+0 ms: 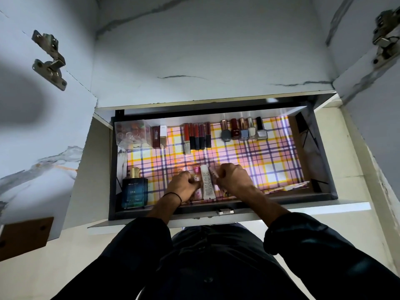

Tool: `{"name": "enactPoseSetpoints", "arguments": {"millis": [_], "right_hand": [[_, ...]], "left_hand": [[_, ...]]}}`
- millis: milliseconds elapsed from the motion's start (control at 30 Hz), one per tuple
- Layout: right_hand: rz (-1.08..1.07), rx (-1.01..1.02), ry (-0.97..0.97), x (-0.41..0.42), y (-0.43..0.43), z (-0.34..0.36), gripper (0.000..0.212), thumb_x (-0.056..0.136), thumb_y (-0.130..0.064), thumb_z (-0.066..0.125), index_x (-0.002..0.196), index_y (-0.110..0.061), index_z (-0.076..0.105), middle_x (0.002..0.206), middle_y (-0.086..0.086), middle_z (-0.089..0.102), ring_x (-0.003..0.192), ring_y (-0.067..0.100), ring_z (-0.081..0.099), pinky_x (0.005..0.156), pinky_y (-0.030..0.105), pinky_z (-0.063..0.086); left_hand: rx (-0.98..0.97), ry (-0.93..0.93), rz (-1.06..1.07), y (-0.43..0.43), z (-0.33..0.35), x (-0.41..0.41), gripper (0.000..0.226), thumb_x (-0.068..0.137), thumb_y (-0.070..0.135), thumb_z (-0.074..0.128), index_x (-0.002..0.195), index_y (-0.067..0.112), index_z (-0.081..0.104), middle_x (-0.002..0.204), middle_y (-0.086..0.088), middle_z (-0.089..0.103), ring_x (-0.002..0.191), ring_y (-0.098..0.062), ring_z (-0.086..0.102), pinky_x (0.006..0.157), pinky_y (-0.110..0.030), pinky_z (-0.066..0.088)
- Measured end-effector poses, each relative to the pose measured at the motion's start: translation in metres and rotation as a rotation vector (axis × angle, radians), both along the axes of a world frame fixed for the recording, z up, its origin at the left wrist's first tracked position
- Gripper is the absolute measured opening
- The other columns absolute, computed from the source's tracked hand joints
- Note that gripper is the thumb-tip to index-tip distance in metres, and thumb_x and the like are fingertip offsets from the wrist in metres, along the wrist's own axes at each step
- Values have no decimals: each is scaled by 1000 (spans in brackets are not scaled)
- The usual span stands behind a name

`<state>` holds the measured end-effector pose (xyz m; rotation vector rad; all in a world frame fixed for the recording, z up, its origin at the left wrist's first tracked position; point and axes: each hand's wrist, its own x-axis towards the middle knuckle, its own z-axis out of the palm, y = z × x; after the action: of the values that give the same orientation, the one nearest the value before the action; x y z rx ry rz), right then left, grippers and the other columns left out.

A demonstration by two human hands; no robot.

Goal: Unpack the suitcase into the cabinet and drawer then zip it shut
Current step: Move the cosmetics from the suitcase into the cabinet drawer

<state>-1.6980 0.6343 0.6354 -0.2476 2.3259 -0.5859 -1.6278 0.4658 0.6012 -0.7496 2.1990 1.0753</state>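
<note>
hands half hide tubes

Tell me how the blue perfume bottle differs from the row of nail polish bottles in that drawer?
The blue perfume bottle is one large, square item with a gold cap, at the drawer's front left corner. The nail polish bottles are five much smaller ones in grey, dark red, blue and pale shades, lined up along the back right. Both sit on the checked liner, untouched by either hand.
</note>
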Motion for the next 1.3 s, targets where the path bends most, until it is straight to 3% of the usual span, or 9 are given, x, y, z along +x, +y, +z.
{"name": "enactPoseSetpoints", "arguments": {"millis": [200, 367, 400, 467, 567, 767, 933, 1100, 1300], "right_hand": [[195, 209, 3, 3, 4, -1, 34, 94, -37, 65, 113, -9, 63, 102, 7, 71, 88, 22, 69, 79, 37, 60], [90, 57, 115, -3, 12, 0, 15, 95, -29, 65, 101, -15, 63, 97, 3, 69, 89, 21, 67, 75, 33, 56], [134, 18, 167, -6, 12, -1, 13, 95, -26, 65, 103, -18, 61, 102, 2, 66, 99, 23, 64, 79, 31, 52], [291, -6, 224, -11, 10, -4, 32, 92, -24, 68, 122, -23, 57, 125, 1, 59, 121, 27, 48, 93, 37, 42], [491, 49, 227, -15, 7, -10, 51, 91, -23, 67, 138, -31, 50, 144, -3, 46, 130, 28, 33, 103, 44, 31], [488, 19, 214, -15, 10, -20, 50, 91, -26, 68, 137, -32, 50, 143, -3, 43, 127, 27, 32, 103, 44, 30], [266, -33, 176, -19, 20, -16, 54, 89, -22, 69, 139, -25, 49, 143, 4, 45, 127, 30, 37, 101, 44, 36], [130, -124, 98, -19, 33, -15, 38, 89, -15, 70, 123, -16, 54, 113, 7, 57, 103, 27, 60, 83, 39, 55], [41, -170, 92, -19, 30, -16, 33, 91, -13, 68, 121, -15, 55, 109, 4, 54, 97, 23, 59, 80, 37, 55]], "left_hand": [[-22, 21, -42, -1, -4, 0, 24, 88, 40, 69, 91, 17, 65, 86, -5, 71, 76, -21, 68, 73, -40, 59], [-8, 19, -39, -1, -4, 0, 22, 89, 37, 68, 88, 16, 64, 83, -8, 71, 74, -24, 70, 72, -44, 60], [-9, 17, -37, -1, -4, 0, 23, 88, 37, 68, 88, 15, 64, 82, -8, 71, 74, -25, 70, 72, -44, 60], [-9, 16, -31, 0, -4, 0, 23, 87, 38, 70, 88, 16, 64, 82, -7, 71, 74, -24, 70, 71, -43, 60], [-23, 18, -14, 0, -3, 0, 26, 85, 41, 71, 89, 17, 64, 82, -6, 71, 74, -24, 69, 72, -42, 60], [-22, 23, -18, -2, -2, 1, 24, 86, 39, 70, 88, 16, 64, 81, -7, 71, 72, -25, 69, 70, -44, 60], [-38, 42, -47, 1, 4, 1, 29, 88, 43, 67, 83, 15, 61, 80, -8, 70, 73, -25, 69, 72, -42, 59], [-106, 83, -99, 5, 10, -3, 28, 90, 39, 66, 87, 13, 60, 86, -9, 67, 81, -25, 65, 74, -37, 54], [-73, 66, -63, 1, 16, 0, 27, 91, 38, 64, 91, 11, 60, 84, -11, 69, 79, -26, 67, 75, -38, 57]]}}
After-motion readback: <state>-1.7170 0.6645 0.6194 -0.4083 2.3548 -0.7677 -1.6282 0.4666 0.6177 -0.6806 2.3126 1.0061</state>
